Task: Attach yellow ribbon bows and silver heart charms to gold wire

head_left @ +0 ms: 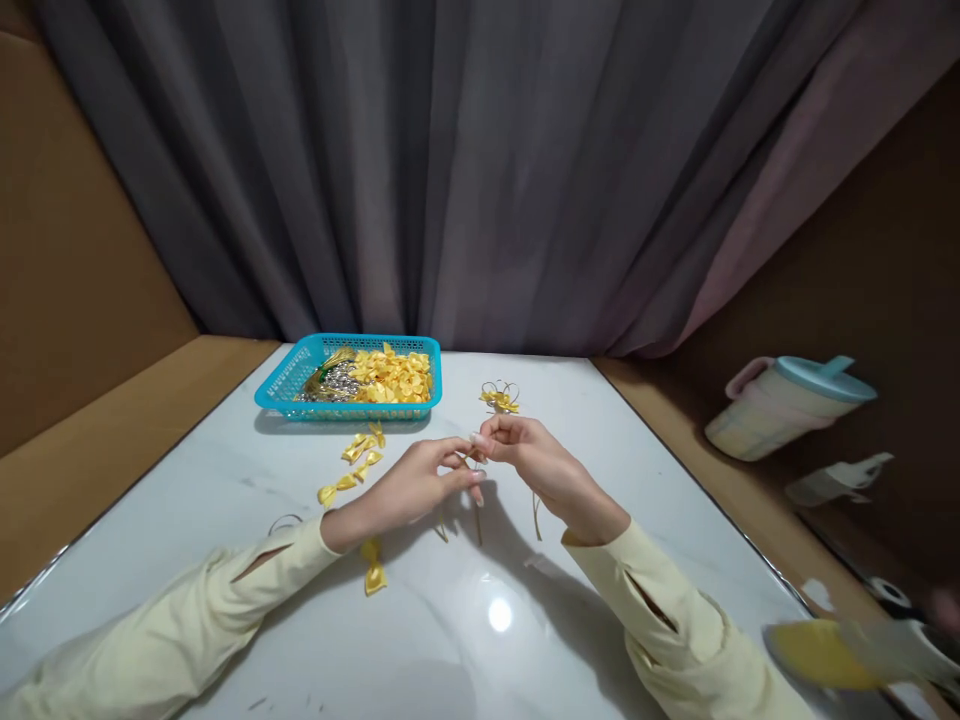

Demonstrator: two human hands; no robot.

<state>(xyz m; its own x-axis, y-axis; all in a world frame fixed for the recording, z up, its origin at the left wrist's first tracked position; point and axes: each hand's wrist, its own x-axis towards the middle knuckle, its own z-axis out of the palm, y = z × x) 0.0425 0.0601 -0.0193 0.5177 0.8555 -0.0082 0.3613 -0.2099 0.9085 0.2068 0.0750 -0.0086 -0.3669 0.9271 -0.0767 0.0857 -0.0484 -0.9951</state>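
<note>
My left hand (427, 482) and my right hand (529, 462) meet over the middle of a white marble table (465, 620), fingertips pinched together. Between them they hold a thin gold wire stem (478, 500) that rises to a small yellow ribbon bow with wire loops (500, 399) above my right hand. Several loose yellow bows (358, 462) lie to the left of my left hand, and one more bow (373, 575) lies under my left wrist. A turquoise plastic basket (289, 392) at the back holds many yellow bows (394, 377) and a heap of silvery pieces (330, 384).
A grey curtain (465, 170) hangs behind the table. Brown cardboard walls (67, 250) stand on both sides. On the right lie a beige jug with a blue lid (787, 403) and a blurred yellow object (825, 652) near the corner.
</note>
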